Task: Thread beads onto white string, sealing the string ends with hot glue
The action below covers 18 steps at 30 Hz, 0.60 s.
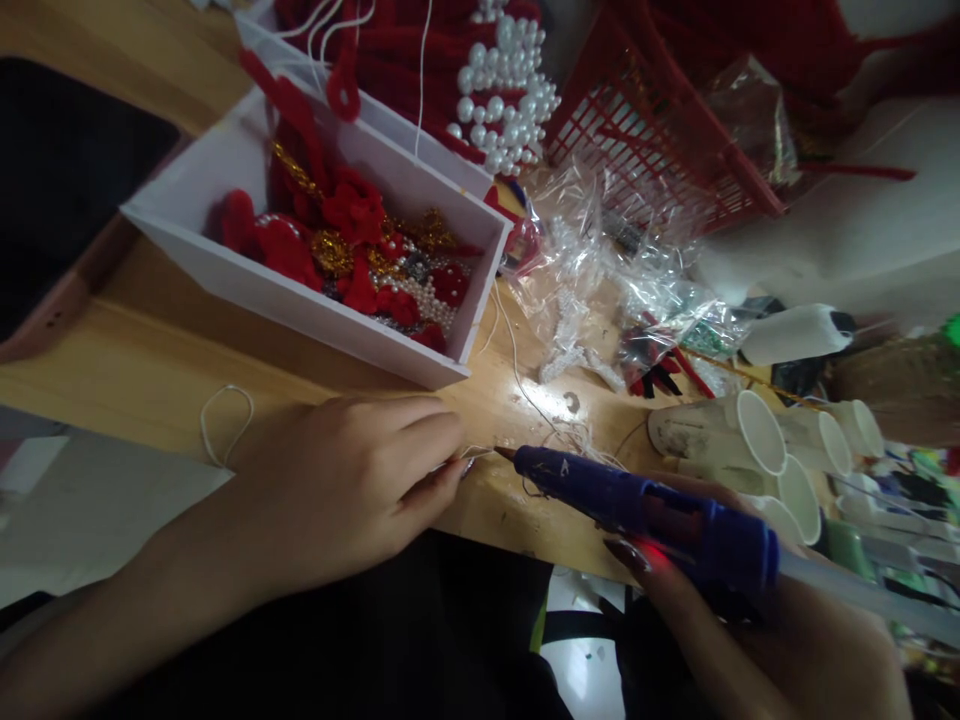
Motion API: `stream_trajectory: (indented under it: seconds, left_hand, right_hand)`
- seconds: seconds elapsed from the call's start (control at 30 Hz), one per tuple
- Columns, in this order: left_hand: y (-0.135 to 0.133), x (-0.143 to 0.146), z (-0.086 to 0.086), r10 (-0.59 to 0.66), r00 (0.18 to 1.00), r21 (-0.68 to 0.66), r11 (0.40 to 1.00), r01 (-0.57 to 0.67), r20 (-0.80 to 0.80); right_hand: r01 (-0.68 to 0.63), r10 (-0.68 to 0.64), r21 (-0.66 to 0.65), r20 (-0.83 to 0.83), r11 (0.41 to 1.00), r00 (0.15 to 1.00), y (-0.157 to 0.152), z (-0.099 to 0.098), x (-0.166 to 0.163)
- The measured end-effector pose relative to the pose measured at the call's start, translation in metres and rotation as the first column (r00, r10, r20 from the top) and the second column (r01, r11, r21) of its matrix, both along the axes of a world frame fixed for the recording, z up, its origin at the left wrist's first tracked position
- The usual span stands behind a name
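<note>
My right hand (pixel 765 640) is wrapped round a blue glue gun (pixel 637 500), with a translucent glue stick (pixel 862 590) coming out of its back end. A red light glows at the thumb. The gun's brown tip points left, close to the fingertips of my left hand (pixel 375 470). Those fingers are pinched on a thin white cord (pixel 484 452), whose short end reaches the gun's tip. Most of what lies under the left fingers is hidden. A loop of white cord (pixel 227 425) rests on the table beyond the left wrist.
A white box (pixel 315 325) with red fuzzy pieces, gold tinsel and pearl beads stands behind my left hand. Farther right are clear plastic bags (pixel 585 270), a red basket (pixel 637 110), paper cups (pixel 697 430) and a white thread spool (pixel 795 333). A dark-screened device (pixel 67 180) lies far left.
</note>
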<state>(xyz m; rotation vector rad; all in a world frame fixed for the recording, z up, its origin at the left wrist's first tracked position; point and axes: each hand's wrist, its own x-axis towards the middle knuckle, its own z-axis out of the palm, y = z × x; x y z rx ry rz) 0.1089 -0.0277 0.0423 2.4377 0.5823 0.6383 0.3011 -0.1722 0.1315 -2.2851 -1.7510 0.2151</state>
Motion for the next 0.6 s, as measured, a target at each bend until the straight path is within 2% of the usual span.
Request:
stream_trajectory:
  seconds: [0.33,0.53,0.6]
  left_hand:
    - [-0.0032,-0.0051,-0.0011,0.02,0.996,-0.072,0.997,-0.027,-0.088]
    - [0.0,-0.0085,0.0012,0.01,0.996,-0.12,0.993,-0.02,-0.089]
    - [0.0019,-0.0093,0.0022,-0.008,0.997,-0.132,0.991,-0.003,-0.081]
  right_hand:
    - [-0.048,0.048,-0.03,0.012,0.998,0.999,0.0009,0.0021,0.002]
    - [-0.056,0.058,-0.019,0.164,0.998,0.985,-0.0007,0.0008,0.0021]
    - [-0.032,0.037,-0.036,0.152,0.999,0.988,-0.0015,0.0004,0.0023]
